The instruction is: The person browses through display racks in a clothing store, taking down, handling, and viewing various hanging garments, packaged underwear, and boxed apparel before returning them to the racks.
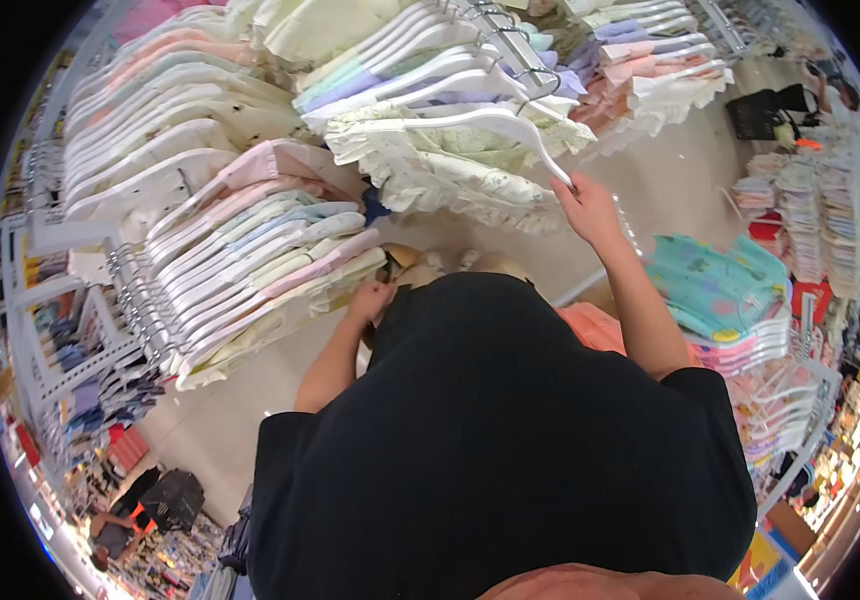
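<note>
Here, the right hand (587,208) grips one end of a white hanger (495,120) extending forward-left from it; the left hand (372,300), farther off, looks curled, contents unclear.

You can't read any text in the head view: the blue marks (772,577) on the yellow panel (751,563) (bottom right) are too blurred.
</note>
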Demonstrator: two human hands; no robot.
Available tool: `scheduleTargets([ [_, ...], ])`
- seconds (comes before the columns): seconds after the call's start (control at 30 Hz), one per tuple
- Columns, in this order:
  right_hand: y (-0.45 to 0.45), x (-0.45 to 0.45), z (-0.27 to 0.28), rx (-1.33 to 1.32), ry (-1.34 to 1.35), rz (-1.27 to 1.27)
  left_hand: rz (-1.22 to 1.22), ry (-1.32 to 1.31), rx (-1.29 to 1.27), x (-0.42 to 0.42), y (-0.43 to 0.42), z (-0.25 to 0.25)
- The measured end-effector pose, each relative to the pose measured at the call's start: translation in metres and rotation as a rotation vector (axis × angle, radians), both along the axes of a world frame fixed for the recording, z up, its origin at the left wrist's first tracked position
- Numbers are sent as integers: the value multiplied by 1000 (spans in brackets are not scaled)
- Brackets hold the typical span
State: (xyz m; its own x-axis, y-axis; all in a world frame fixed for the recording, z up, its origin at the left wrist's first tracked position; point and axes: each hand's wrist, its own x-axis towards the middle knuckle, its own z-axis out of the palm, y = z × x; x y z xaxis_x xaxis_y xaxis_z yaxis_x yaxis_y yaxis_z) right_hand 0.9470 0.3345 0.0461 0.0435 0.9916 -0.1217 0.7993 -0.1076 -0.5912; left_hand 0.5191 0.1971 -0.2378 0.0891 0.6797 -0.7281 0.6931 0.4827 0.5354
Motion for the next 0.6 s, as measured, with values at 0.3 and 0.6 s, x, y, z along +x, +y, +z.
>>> scheduleTargets([
  [0.3,-7,-24,-14,6,34,-59,96,-178,-21,15,41,64],
  [0.6,17,16,-12,160,38,96,355,-162,179,1,58,48],
])
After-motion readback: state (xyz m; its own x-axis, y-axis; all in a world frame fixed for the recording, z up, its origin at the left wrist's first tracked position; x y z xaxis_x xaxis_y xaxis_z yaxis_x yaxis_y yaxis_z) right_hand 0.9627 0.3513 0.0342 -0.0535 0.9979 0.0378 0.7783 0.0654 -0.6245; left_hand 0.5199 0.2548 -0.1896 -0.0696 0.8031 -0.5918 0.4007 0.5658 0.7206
